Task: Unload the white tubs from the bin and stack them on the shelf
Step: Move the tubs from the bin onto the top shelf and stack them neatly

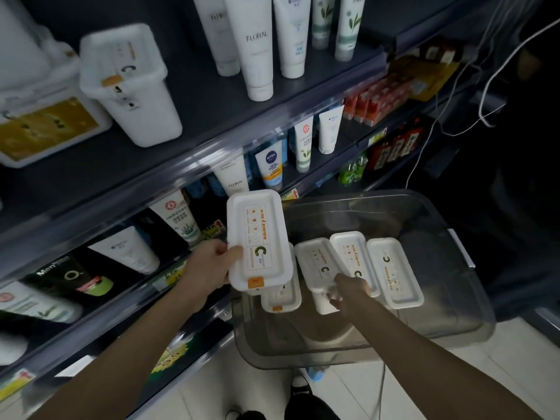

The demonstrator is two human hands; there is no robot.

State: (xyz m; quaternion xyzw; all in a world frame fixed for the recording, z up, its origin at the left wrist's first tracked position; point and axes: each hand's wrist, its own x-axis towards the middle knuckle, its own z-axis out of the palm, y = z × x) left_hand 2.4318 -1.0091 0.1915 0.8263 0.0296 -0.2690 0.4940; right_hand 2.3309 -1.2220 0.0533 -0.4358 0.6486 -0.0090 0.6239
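My left hand (pixel 212 263) holds a white tub (pixel 257 241) with an orange-and-green label, lifted above the left rim of the clear grey bin (pixel 448 237). My right hand (pixel 348 291) reaches into the bin and grips the near end of another white tub (pixel 315 268). Two more white tubs (pixel 394 271) stand beside it on the right, and one (pixel 281 295) lies under the lifted tub. On the upper shelf (pixel 206 116) stands a white tub (pixel 133 86) upright, next to a larger white box (pixel 45 128) with a yellow label.
White cosmetic tubes (pixel 257 47) stand on the upper shelf to the right of the tubs. Lower shelves hold tubes (pixel 269 168), dark bottles (pixel 66 277) and red packs (pixel 378 98). White cables (pixel 454 95) hang at the right. The bin stands on a pale tiled floor (pixel 394 389).
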